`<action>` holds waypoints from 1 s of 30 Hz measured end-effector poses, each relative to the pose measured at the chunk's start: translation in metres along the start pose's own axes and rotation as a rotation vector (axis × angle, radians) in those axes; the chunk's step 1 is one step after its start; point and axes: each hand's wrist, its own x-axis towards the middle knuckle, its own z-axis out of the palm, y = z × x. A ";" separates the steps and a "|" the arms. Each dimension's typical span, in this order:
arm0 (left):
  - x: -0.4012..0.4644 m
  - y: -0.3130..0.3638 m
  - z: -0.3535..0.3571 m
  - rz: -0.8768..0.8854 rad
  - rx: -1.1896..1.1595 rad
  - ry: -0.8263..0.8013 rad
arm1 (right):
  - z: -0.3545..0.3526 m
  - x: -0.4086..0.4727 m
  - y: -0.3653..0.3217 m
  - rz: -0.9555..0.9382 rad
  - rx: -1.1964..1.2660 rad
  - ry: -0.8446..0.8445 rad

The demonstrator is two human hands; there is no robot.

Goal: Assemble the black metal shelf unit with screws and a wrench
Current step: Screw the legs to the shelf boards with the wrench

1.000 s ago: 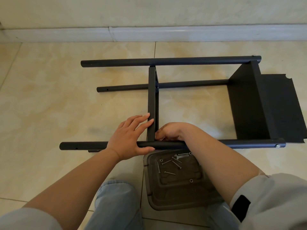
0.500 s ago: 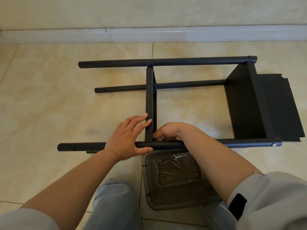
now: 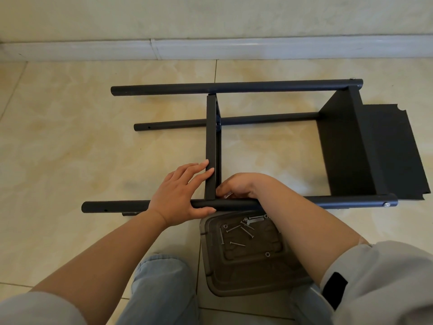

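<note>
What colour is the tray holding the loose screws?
Translucent grey-brown tray, seen in the head view, the only view here.

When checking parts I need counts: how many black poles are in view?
3: far pole by the wall, near pole over the tray, middle pole between them. A fourth may hide beneath.

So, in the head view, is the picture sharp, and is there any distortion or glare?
Head view: mostly sharp, the screws in the tray read clearly; wide-angle bending curves the baseboard; soft daylight, faint sheen on the floor tiles, weak shadows under the shelf frame.
</note>
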 end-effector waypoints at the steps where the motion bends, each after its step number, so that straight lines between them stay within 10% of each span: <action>1: 0.000 0.000 0.000 -0.001 -0.001 -0.001 | 0.000 0.001 0.000 0.006 -0.021 -0.005; 30: -0.001 -0.001 0.002 0.022 0.009 0.030 | -0.008 0.017 0.004 0.017 -0.027 -0.183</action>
